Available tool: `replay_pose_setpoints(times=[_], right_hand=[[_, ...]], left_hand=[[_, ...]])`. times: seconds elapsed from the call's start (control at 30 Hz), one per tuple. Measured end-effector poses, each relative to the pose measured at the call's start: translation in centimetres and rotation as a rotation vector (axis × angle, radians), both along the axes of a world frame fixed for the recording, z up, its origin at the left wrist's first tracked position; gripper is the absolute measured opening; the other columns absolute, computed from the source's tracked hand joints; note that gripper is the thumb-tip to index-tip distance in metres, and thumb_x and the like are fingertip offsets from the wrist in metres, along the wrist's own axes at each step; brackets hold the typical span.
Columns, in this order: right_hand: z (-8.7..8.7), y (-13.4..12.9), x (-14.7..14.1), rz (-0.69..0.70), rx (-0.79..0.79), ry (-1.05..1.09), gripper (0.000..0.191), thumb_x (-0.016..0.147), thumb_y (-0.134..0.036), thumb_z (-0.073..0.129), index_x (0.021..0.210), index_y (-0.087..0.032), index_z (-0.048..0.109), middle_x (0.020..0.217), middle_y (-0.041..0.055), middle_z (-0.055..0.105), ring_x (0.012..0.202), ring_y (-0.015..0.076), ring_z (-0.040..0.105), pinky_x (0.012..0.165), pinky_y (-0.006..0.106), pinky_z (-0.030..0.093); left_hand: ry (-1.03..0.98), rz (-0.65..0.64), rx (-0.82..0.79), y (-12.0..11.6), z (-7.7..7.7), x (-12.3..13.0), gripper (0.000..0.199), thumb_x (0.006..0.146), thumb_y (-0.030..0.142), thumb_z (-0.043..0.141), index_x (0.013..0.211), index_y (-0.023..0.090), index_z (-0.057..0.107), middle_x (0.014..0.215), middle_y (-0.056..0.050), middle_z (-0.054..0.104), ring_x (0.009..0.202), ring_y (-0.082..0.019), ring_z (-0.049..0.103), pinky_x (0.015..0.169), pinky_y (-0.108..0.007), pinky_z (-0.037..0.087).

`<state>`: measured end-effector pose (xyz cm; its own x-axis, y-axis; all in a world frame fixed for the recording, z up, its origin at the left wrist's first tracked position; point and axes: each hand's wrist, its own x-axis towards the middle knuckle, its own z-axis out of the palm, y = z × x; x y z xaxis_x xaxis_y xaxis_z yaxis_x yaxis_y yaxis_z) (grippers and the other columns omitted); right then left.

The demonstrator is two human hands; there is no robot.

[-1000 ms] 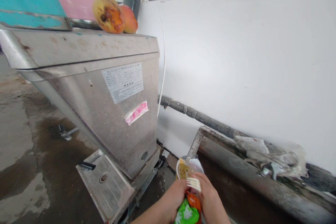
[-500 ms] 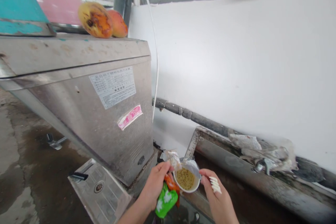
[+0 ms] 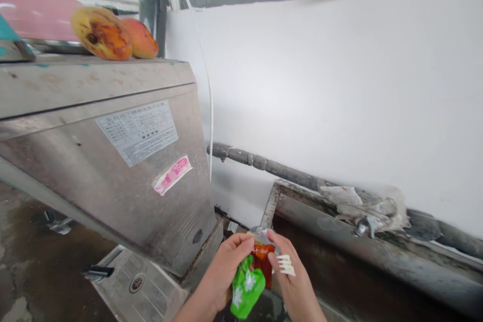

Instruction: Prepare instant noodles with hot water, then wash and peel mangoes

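Note:
My left hand [image 3: 226, 266] is closed, its thumb and fingers pinching an orange-red sauce packet [image 3: 261, 257]. A bright green packet with white shapes [image 3: 247, 294] hangs from the same hand. My right hand [image 3: 296, 287] is closed at the other side of the sauce packet, fingertips at its upper edge. The pale tines of a plastic fork [image 3: 286, 265] stick out from my right hand; its handle is hidden. Behind the fingertips shows a silvery, partly clear piece [image 3: 264, 233], perhaps the cup's lid. The cup itself is covered by hands and packets.
On the left stands a metal water dispenser [image 3: 151, 211] with two mangoes [image 3: 103, 35] on top. Below it is a drain tray [image 3: 124, 287] with a tap [image 3: 98, 271]. A long trough sink [image 3: 302, 206] with another tap [image 3: 366, 226] runs along the white wall.
The hands have come closer together, and the sauce packet is now raised between them in front of the cup of noodle-like crumbs. The view has turned slightly right.

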<state>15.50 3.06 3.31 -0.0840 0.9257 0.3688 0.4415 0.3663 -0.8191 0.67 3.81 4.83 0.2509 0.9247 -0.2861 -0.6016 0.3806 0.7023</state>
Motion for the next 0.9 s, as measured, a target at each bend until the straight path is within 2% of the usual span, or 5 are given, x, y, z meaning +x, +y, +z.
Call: replay_pose_setpoints(times=[0.17, 0.3, 0.47, 0.7, 0.9], right_hand=[[0.4, -0.1, 0.2, 0.026, -0.117, -0.012, 0.022, 0.085, -0.032, 0.042, 0.072, -0.02, 0.055, 0.069, 0.0008, 0.057, 0.065, 0.0155, 0.055, 0.061, 0.023, 0.045], [0.5, -0.2, 0.8, 0.049, -0.155, -0.066, 0.02, 0.084, -0.029, 0.041, 0.072, -0.02, 0.054, 0.068, 0.0003, 0.058, 0.064, 0.0158, 0.056, 0.061, 0.023, 0.045], [1.2, -1.0, 0.9, 0.122, -0.064, -0.423, 0.011, 0.083, -0.021, 0.045, 0.081, -0.023, 0.056, 0.08, -0.0008, 0.058, 0.064, 0.0137, 0.059, 0.056, 0.02, 0.042], [-1.5, -1.7, 0.3, 0.051, 0.154, -0.702, 0.017, 0.081, -0.009, 0.04, 0.073, -0.021, 0.05, 0.071, 0.0006, 0.057, 0.055, 0.0152, 0.057, 0.045, 0.022, 0.037], [-3.3, -2.1, 0.1, 0.05, 0.231, -0.688, 0.02, 0.086, -0.015, 0.036, 0.074, -0.02, 0.05, 0.071, 0.0031, 0.055, 0.058, 0.0167, 0.055, 0.049, 0.024, 0.04]], left_hand=[[0.322, -0.017, 0.164, -0.7, 0.0, -0.4, 0.028, 0.074, 0.043, 0.058, 0.071, 0.015, 0.061, 0.055, 0.0, 0.058, 0.049, -0.01, 0.049, 0.051, -0.022, 0.038], [0.822, -0.039, 0.53, -0.8, 0.3, -1.3, 0.018, 0.078, 0.028, 0.053, 0.077, 0.017, 0.067, 0.08, -0.005, 0.063, 0.079, -0.017, 0.056, 0.074, -0.025, 0.039], [1.12, -0.117, 0.734, -1.2, 0.4, -0.8, 0.022, 0.082, 0.022, 0.043, 0.072, 0.018, 0.062, 0.076, -0.003, 0.055, 0.074, -0.015, 0.053, 0.069, -0.024, 0.037], [1.259, -0.167, 0.781, -2.0, -1.5, 0.4, 0.01, 0.075, 0.017, 0.049, 0.065, 0.018, 0.047, 0.073, -0.002, 0.051, 0.066, -0.015, 0.047, 0.06, -0.026, 0.031], [0.949, -0.011, 0.529, -1.9, -3.5, 1.2, 0.017, 0.075, 0.02, 0.045, 0.059, 0.018, 0.041, 0.064, 0.0, 0.048, 0.06, -0.013, 0.044, 0.057, -0.025, 0.032]])
